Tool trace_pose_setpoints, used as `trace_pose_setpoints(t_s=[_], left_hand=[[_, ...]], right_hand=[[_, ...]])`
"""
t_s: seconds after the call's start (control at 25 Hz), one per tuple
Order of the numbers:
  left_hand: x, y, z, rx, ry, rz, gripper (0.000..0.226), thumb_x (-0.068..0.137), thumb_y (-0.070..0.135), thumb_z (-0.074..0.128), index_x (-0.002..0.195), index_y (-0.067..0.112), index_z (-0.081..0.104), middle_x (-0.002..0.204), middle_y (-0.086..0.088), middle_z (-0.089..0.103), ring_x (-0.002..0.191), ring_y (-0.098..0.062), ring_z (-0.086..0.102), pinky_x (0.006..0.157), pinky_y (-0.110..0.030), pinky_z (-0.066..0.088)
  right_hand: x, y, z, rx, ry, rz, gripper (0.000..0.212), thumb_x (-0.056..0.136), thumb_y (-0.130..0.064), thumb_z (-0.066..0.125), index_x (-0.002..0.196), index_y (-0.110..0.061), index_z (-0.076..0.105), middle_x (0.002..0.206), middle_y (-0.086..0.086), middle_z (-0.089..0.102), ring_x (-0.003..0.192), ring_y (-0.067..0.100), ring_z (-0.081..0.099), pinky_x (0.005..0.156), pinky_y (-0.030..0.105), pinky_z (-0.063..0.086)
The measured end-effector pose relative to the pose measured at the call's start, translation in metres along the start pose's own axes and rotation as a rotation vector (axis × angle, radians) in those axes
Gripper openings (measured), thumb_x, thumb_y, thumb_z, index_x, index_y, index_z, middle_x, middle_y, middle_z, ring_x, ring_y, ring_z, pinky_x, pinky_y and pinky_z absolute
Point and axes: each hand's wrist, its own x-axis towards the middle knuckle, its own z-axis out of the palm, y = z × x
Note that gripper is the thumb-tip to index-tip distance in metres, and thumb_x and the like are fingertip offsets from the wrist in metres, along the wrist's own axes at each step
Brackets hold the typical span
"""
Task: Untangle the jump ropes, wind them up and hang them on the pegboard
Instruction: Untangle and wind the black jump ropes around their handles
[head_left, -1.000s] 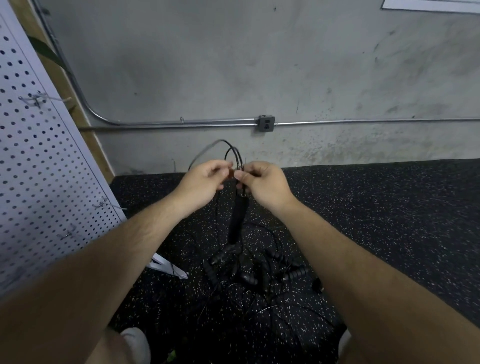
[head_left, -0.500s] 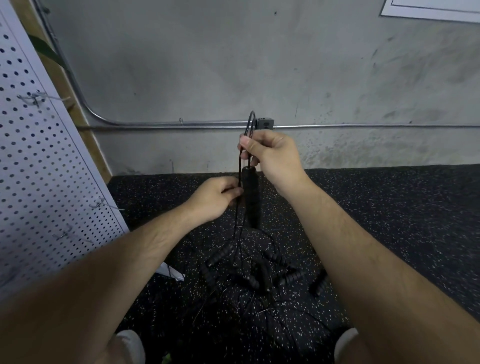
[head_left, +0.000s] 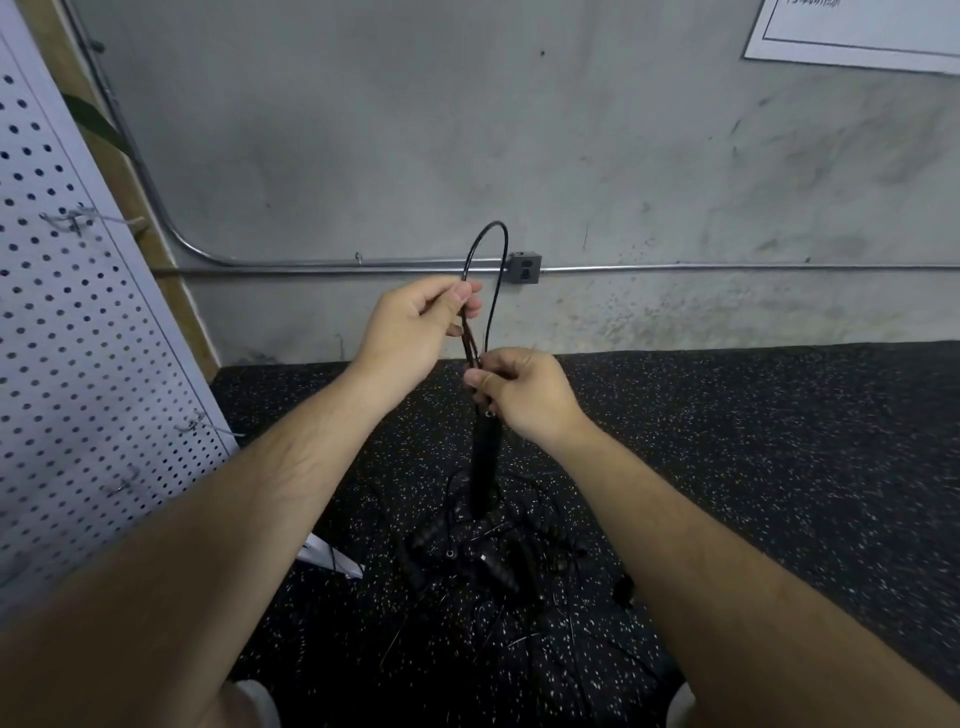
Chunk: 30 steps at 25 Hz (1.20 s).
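Note:
A thin black jump rope cord (head_left: 485, 249) loops up in front of the wall. My left hand (head_left: 415, 327) pinches the cord between thumb and fingers, just below the loop. My right hand (head_left: 519, 392) grips the cord strands at the top of a black foam handle (head_left: 484, 467), which hangs straight down from it. Below, a tangled pile of jump ropes (head_left: 483, 551) with several black handles lies on the dark speckled floor. The white pegboard (head_left: 78, 364) leans at the left, with a wire hook (head_left: 70, 221) high up and another wire hook (head_left: 200, 426) lower.
A grey concrete wall stands ahead, with a metal conduit (head_left: 727, 267) and an outlet box (head_left: 523, 267) along it. A white pegboard foot (head_left: 332, 558) sticks out on the floor near the pile. A white paper sheet (head_left: 857, 31) hangs top right.
My right hand has come down from the cord's top to the handle's upper end. My left hand has risen from beside the handle and now pinches the cord below the loop.

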Motion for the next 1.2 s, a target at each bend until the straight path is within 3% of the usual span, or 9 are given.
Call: trace_pose_setpoints(t_s=[0.12, 0.28, 0.44, 0.56, 0.68, 0.8, 0.92, 1.04, 1.2], left_hand=[[-0.014, -0.019, -0.009, 0.161, -0.111, -0.095, 0.017, 0.103, 0.031, 0.054, 0.108, 0.045, 0.063, 0.107, 0.014, 0.072, 0.098, -0.006, 0.068, 0.091, -0.030, 0.054], [-0.038, -0.048, -0.005, 0.297, -0.381, -0.215, 0.029, 0.100, 0.016, 0.061, 0.100, 0.045, 0.065, 0.100, 0.019, 0.073, 0.094, 0.003, 0.066, 0.099, -0.037, 0.052], [-0.034, -0.048, 0.006, 0.243, -0.315, -0.193, 0.027, 0.101, 0.015, 0.058, 0.101, 0.040, 0.066, 0.105, 0.013, 0.072, 0.100, -0.011, 0.068, 0.090, -0.042, 0.057], [-0.035, -0.048, 0.014, 0.374, -0.377, -0.214, 0.023, 0.103, 0.020, 0.056, 0.092, 0.036, 0.066, 0.100, -0.005, 0.074, 0.089, -0.028, 0.069, 0.083, -0.046, 0.055], [-0.035, -0.046, 0.016, 0.303, -0.287, -0.190, 0.024, 0.103, 0.017, 0.057, 0.083, 0.025, 0.067, 0.085, 0.000, 0.072, 0.073, -0.012, 0.067, 0.071, -0.030, 0.052], [-0.024, -0.036, 0.011, 0.214, -0.135, -0.142, 0.021, 0.104, 0.017, 0.054, 0.090, 0.020, 0.070, 0.085, 0.002, 0.073, 0.068, 0.000, 0.065, 0.063, -0.011, 0.047], [-0.008, -0.030, 0.006, 0.076, -0.045, -0.098, 0.025, 0.105, 0.012, 0.051, 0.091, 0.018, 0.070, 0.082, 0.004, 0.073, 0.074, -0.009, 0.067, 0.065, -0.019, 0.052], [0.002, -0.027, 0.001, -0.043, 0.018, -0.083, 0.027, 0.105, 0.010, 0.049, 0.090, 0.017, 0.069, 0.080, 0.002, 0.072, 0.076, -0.014, 0.067, 0.066, -0.025, 0.053], [-0.001, -0.025, -0.003, -0.118, -0.015, -0.085, 0.025, 0.106, 0.010, 0.049, 0.093, 0.015, 0.070, 0.085, -0.002, 0.072, 0.080, -0.016, 0.068, 0.069, -0.027, 0.055]], right_hand=[[0.005, -0.022, -0.012, 0.106, 0.076, -0.057, 0.006, 0.094, -0.016, 0.070, 0.089, -0.014, 0.074, 0.074, 0.002, 0.071, 0.057, 0.004, 0.058, 0.060, 0.024, 0.049], [0.017, -0.039, -0.019, 0.203, 0.105, -0.090, 0.010, 0.094, -0.014, 0.069, 0.090, -0.007, 0.074, 0.089, 0.015, 0.075, 0.065, 0.009, 0.061, 0.059, 0.025, 0.048], [0.018, -0.037, -0.020, 0.234, 0.087, -0.079, 0.011, 0.095, -0.013, 0.068, 0.096, -0.004, 0.074, 0.084, 0.004, 0.075, 0.066, 0.007, 0.063, 0.056, 0.023, 0.048], [0.015, -0.037, -0.021, 0.225, 0.074, -0.083, 0.012, 0.095, -0.012, 0.068, 0.100, -0.003, 0.073, 0.087, 0.004, 0.076, 0.068, 0.008, 0.063, 0.056, 0.022, 0.049], [0.012, -0.029, -0.027, 0.201, 0.067, -0.067, 0.010, 0.094, -0.013, 0.070, 0.100, -0.007, 0.075, 0.088, 0.008, 0.076, 0.068, 0.011, 0.063, 0.058, 0.023, 0.051], [0.002, -0.008, -0.026, 0.098, -0.014, 0.013, 0.012, 0.092, -0.012, 0.072, 0.103, -0.012, 0.075, 0.081, 0.003, 0.073, 0.062, 0.005, 0.062, 0.058, 0.021, 0.052], [-0.008, 0.011, -0.007, -0.027, -0.141, 0.064, 0.010, 0.091, -0.013, 0.073, 0.100, -0.009, 0.074, 0.076, 0.000, 0.070, 0.061, 0.003, 0.061, 0.060, 0.021, 0.053], [-0.004, 0.020, 0.008, -0.040, -0.123, 0.059, 0.010, 0.091, -0.017, 0.075, 0.098, -0.011, 0.075, 0.075, 0.003, 0.070, 0.068, 0.013, 0.063, 0.066, 0.030, 0.056], [-0.001, 0.015, 0.019, -0.052, -0.099, 0.035, 0.013, 0.091, -0.018, 0.074, 0.102, -0.010, 0.075, 0.075, 0.002, 0.070, 0.057, 0.004, 0.059, 0.060, 0.024, 0.053]])
